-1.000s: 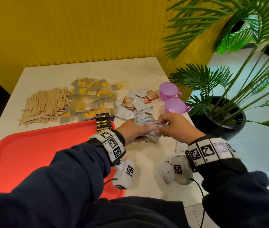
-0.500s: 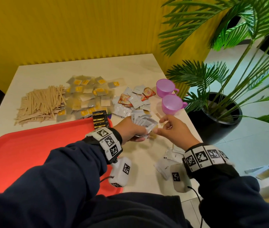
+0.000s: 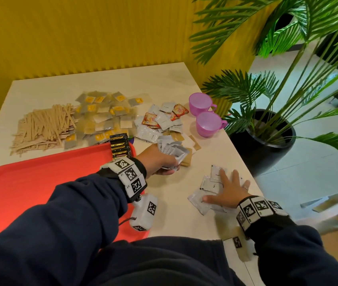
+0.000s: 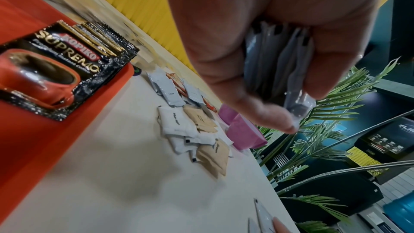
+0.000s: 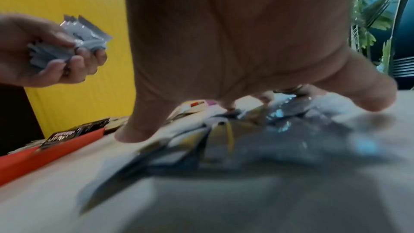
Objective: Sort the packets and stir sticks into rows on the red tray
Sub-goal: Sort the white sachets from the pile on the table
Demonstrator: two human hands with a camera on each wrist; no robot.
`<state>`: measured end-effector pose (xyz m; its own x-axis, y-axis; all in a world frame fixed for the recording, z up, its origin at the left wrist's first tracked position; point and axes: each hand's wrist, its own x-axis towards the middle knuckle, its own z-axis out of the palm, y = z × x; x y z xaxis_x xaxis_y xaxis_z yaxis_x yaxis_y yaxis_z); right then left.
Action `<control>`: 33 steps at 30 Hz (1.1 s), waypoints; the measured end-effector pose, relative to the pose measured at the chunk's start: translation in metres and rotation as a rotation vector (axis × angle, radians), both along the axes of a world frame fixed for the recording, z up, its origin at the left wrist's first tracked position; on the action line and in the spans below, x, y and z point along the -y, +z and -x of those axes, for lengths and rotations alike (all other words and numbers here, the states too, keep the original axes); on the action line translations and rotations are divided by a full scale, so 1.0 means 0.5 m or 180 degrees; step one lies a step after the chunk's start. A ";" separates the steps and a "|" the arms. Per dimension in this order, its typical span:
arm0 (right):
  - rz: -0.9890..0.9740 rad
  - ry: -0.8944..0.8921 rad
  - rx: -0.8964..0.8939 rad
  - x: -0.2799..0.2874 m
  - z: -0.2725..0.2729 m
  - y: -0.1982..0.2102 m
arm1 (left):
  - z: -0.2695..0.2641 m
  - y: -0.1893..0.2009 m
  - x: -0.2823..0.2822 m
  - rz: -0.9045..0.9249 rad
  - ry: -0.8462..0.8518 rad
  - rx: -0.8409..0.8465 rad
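Packets [image 4: 277, 63] fan edge-on in left hand [image 4: 235, 42], per wrist view.

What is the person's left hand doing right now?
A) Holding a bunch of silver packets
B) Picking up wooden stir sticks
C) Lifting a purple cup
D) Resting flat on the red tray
A: the left hand has its fingers curled round a bunch of silver packets, held just above the table beside the red tray.

Head view: looked forward and down over the table [image 3: 176, 213].
Wrist views: sat close behind each palm, low, facing along the fingers.
Shared: red tray [image 3: 29, 193] edge, at frame left.
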<state>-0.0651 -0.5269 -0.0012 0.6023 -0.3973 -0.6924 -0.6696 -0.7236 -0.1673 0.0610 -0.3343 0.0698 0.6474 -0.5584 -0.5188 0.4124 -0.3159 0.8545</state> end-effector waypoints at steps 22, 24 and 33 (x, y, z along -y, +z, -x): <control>0.0470 0.1512 0.0820 -0.141 -0.025 -0.068 | 0.010 0.006 -0.053 -0.0363 0.0329 0.0156; 0.0487 0.1399 0.0894 -0.142 -0.022 -0.057 | 0.007 0.004 -0.056 -0.0391 0.0349 0.0157; 0.0359 0.1480 0.1253 -0.159 -0.052 -0.011 | 0.002 -0.008 -0.064 -0.0215 0.0333 0.0147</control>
<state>-0.0390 -0.4471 -0.0068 0.9317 -0.0897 -0.3520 -0.1836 -0.9524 -0.2432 0.0600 -0.3023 0.0660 0.7243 -0.4513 -0.5212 0.4068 -0.3307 0.8516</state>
